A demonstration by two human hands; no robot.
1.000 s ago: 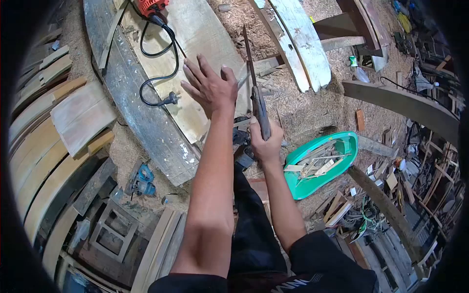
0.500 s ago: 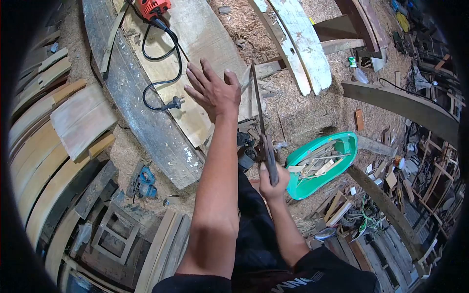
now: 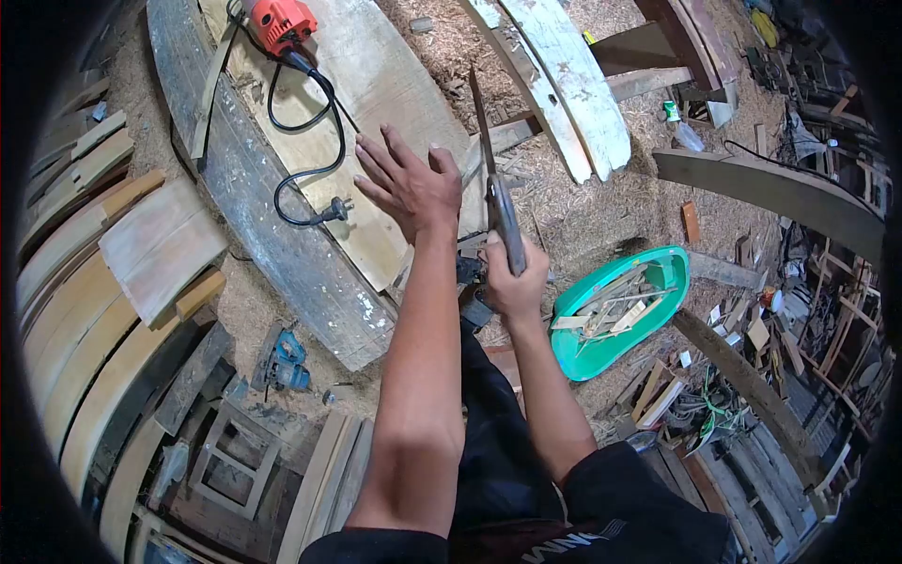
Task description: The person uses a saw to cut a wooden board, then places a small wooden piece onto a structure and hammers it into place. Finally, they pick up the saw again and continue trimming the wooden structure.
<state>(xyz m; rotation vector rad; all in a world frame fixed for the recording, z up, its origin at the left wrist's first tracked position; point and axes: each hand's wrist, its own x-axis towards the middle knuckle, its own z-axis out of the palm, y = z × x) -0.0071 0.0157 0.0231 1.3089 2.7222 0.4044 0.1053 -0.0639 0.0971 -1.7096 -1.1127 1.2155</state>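
R hand (image 3: 518, 279) hides grip end of long-bladed tool (image 3: 505, 221); blade edge detail too small to tell. L palm (image 3: 425, 195) underside hidden. Red pwr tool (image 3: 282, 23) cut off @ top edge. Dark obj. (image 3: 476, 308) btwn forearms part-hidden, ID unclear.

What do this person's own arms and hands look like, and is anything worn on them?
Both the left hand and the right hand are ungloved, with no watch or ring visible. The forearms are bare below short black sleeves. Pale lettering marks the black shirt.

A woodworking shop: sawdust (image 3: 601, 221), planks (image 3: 164, 244), handsaw (image 3: 505, 221), red power tool (image 3: 280, 24).
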